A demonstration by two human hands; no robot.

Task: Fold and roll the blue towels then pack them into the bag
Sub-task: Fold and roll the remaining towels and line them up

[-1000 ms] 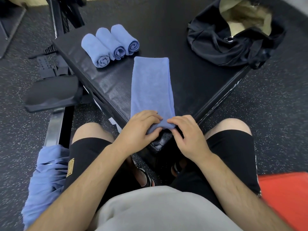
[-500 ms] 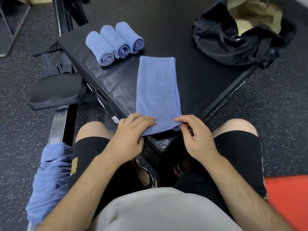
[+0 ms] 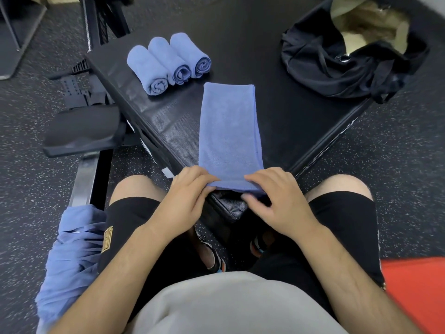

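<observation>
Starting the roll at the near end of a folded towel (image 3: 230,126)
The left hand (image 3: 190,196) and right hand (image 3: 277,194) each have a grip clamped on that edge; the strip lies lengthwise on the bench (image 3: 289,116), three rolled towels (image 3: 168,62) at far left, the bag (image 3: 337,68) at far right. Next, by my reading: tuck the edge tight and roll away evenly.

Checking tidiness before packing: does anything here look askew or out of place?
Mostly tidy. The middle rolled towel has a loose, uneven end, and a heap of unfolded blue towels hangs beside the person's left thigh, off the black platform.
</observation>
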